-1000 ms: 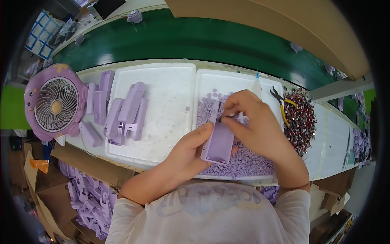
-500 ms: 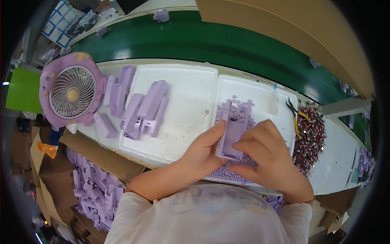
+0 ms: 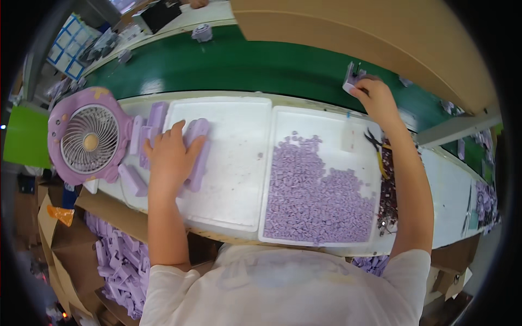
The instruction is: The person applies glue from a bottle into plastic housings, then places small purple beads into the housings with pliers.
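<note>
Inside a workshop, along a green belt [image 3: 272,65] behind a white worktable [image 3: 446,185]: a lilac housing [image 3: 349,86] lifted over the belt at upper right, tilted, with a thin dark detail in it too small to name. Clamped at its near side between the thumb and fingers of the right hand [image 3: 379,100]. Below that reach, in a white right-hand tray [image 3: 326,118], a spread of small lilac pieces [image 3: 315,201] and, near the far edge, a pale bottle [image 3: 348,137]. At the tray's right edge, yellow-handled pliers [image 3: 381,157], just beside a heap of red and dark bits [image 3: 387,204], partly behind the forearm. Across at left, over matching housings [image 3: 198,155] in a second white tray [image 3: 234,168], the left hand [image 3: 171,155], fingers spread apart; impossible to tell whether closed on anything beneath the palm. Farther left, more lilac housings [image 3: 157,115] between tray and a lilac fan [image 3: 89,142]. At lower left, lilac parts [image 3: 122,266] heaped in a cardboard box [image 3: 68,261]; overhead, brown cardboard [image 3: 353,32].
</note>
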